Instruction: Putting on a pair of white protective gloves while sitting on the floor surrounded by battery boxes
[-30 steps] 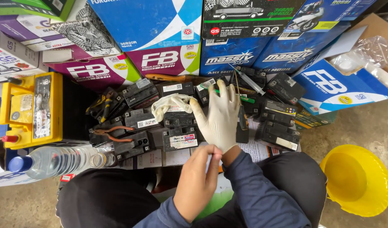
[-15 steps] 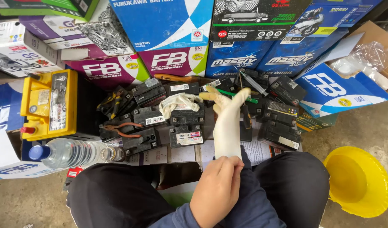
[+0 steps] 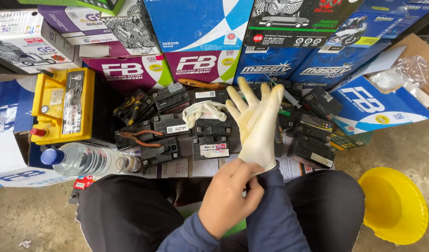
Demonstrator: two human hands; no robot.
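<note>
Fingers of the right hand (image 3: 257,122) stand spread inside a cream glove (image 3: 261,140), raised over small black batteries (image 3: 209,137). The left hand (image 3: 228,198) pinches the glove's cuff at the wrist. A second glove (image 3: 202,111) lies on the batteries, a yellow battery (image 3: 62,105) and bottle (image 3: 83,158) at left, a yellow bowl (image 3: 396,207) at right.
</note>
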